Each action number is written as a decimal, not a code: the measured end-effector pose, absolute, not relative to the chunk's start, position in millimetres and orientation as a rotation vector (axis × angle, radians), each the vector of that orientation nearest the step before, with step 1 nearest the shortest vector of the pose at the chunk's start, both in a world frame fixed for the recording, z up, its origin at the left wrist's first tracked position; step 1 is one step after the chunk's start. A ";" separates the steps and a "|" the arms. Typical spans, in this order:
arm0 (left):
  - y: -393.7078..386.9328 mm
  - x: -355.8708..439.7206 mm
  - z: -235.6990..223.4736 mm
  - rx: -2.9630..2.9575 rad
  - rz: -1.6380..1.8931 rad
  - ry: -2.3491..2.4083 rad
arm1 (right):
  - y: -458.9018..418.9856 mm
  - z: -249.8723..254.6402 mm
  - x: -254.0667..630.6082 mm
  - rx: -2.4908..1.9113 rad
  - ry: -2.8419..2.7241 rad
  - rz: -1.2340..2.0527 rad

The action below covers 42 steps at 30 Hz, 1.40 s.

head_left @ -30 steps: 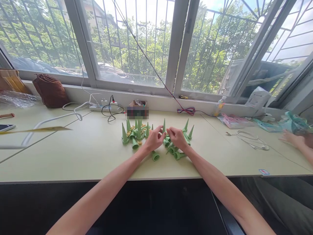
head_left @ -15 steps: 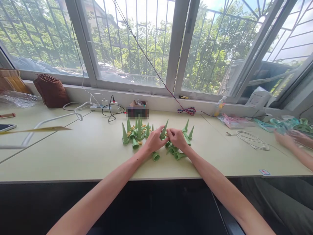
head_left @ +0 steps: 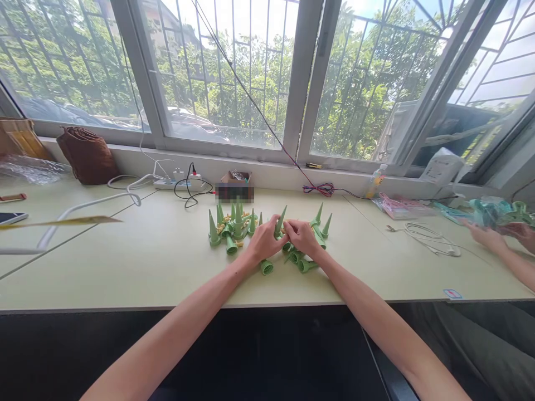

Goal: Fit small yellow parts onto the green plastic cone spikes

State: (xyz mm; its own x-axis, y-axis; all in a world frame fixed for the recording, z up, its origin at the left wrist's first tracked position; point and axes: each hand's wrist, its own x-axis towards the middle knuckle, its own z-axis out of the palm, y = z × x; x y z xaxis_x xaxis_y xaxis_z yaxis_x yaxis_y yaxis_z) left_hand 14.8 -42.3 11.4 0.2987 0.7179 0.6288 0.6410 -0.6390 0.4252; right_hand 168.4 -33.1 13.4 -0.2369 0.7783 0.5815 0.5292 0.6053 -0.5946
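1. At the middle of the smooth, pale yellow-green table (head_left: 137, 267), I see the left hand (head_left: 266, 240) with its fingers and thumb curled around a pointed green plastic cone (head_left: 281, 220). The cone's tip points up and leans a little to the right.
2. Just beside it, I see the right hand (head_left: 302, 237) with its fingers bunched up close. Its fingertips are right next to the cone, but I cannot tell if they pinch something small.
3. On the left hand's side, I see a group of standing green plastic cones (head_left: 213, 230) with small yellow pieces (head_left: 239, 243) in among them.
4. Near the left wrist, a fallen green cone (head_left: 267, 267) lies with its round, hollow end facing me.
5. Under and beside the right hand, more green cones (head_left: 307, 266) lie down, and two stand up behind it.
6. Far to the right, another person's hand (head_left: 489, 239) is by some blue-green plastic things (head_left: 485, 211).
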 end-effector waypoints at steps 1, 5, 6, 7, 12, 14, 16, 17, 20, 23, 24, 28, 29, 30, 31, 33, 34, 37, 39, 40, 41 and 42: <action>-42.6 15.1 11.4 2.456 1.263 1.296 | -33.1 13.4 168.4 -1.045 -1.916 0.343; -43.1 15.5 11.7 2.460 1.253 1.295 | -32.5 12.9 168.5 -1.042 -1.915 0.374; -43.1 15.5 11.7 2.462 1.248 1.289 | -32.2 12.7 168.6 -1.039 -1.913 0.388; -43.1 15.4 11.8 2.464 1.244 1.283 | -32.0 12.5 168.6 -1.037 -1.911 0.406; -43.2 15.2 12.0 2.457 1.243 1.266 | -31.9 12.5 168.7 -1.011 -1.885 0.531; -43.2 15.3 11.9 2.452 1.244 1.262 | -32.3 12.9 168.5 -1.000 -1.870 0.580; -43.1 15.4 11.8 2.446 1.250 1.258 | -32.8 13.6 168.2 -0.994 -1.862 0.610; -43.0 15.4 11.7 2.442 1.256 1.257 | -33.1 14.0 168.1 -0.993 -1.861 0.618; -42.6 15.3 11.2 2.430 1.269 1.256 | -33.6 14.9 167.8 -0.999 -1.863 0.630; -42.4 15.2 10.9 2.426 1.281 1.262 | -33.7 15.1 167.7 -0.998 -1.859 0.644; -42.4 15.4 10.9 2.428 1.281 1.264 | -33.7 15.0 167.7 -0.994 -1.858 0.647; -42.5 16.3 11.8 2.435 1.279 1.290 | -33.9 14.7 167.1 -0.991 -1.856 0.650; -42.6 16.6 12.2 2.430 1.282 1.302 | -34.0 14.7 166.9 -0.994 -1.853 0.644; -42.7 17.0 12.6 2.421 1.288 1.313 | -34.0 14.7 166.7 -0.996 -1.851 0.637; -42.9 17.3 13.0 2.409 1.294 1.320 | -34.0 14.7 166.5 -0.996 -1.849 0.628; -43.3 17.7 13.7 2.378 1.308 1.313 | -33.8 14.5 166.5 -0.992 -1.853 0.615; -43.5 17.8 14.0 2.361 1.318 1.304 | -33.6 14.4 166.7 -0.988 -1.858 0.613; -44.1 17.6 14.8 2.324 1.353 1.286 | -33.0 13.8 167.6 -0.969 -1.884 0.617; -44.3 16.8 15.2 2.337 1.349 1.291 | -32.8 13.3 168.2 -0.960 -1.898 0.614; -44.3 16.3 15.3 2.357 1.334 1.293 | -32.7 13.0 168.4 -0.957 -1.904 0.609; -44.2 15.7 15.4 2.378 1.317 1.295 | -32.7 12.8 168.5 -0.954 -1.907 0.600; -44.1 15.2 15.4 2.400 1.302 1.294 | -32.6 12.6 168.6 -0.948 -1.909 0.591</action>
